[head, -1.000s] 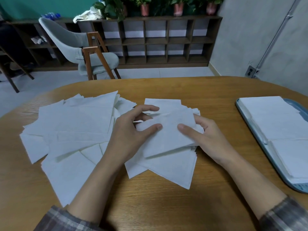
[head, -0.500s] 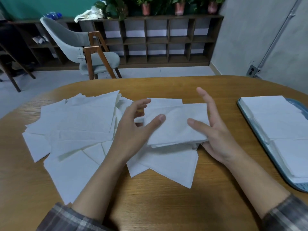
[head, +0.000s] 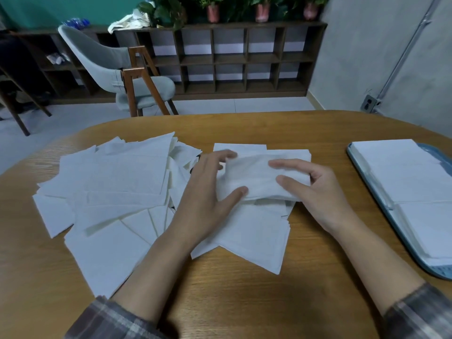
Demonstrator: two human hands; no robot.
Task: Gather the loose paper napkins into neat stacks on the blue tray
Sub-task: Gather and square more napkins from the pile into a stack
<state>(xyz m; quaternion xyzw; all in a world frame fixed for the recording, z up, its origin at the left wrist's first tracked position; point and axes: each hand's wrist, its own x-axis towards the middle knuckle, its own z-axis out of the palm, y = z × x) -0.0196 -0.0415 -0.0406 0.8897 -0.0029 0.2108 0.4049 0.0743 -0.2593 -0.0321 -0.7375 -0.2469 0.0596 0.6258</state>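
Head view, left hand [head: 205,200], right hand [head: 322,194], fingers [head: 289,165] pinching one napkin bundle [head: 256,178], one blue tray [head: 404,243]

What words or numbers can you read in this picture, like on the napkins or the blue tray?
None: no word, number or sign can be read here.
Loose paper napkins: plain white, no print.
Napkin bundle: blank.
Stacked napkins on the blue tray: blank; the tray shows no lettering.
Blue bottles at the back: any labels are too small and blurred to read.
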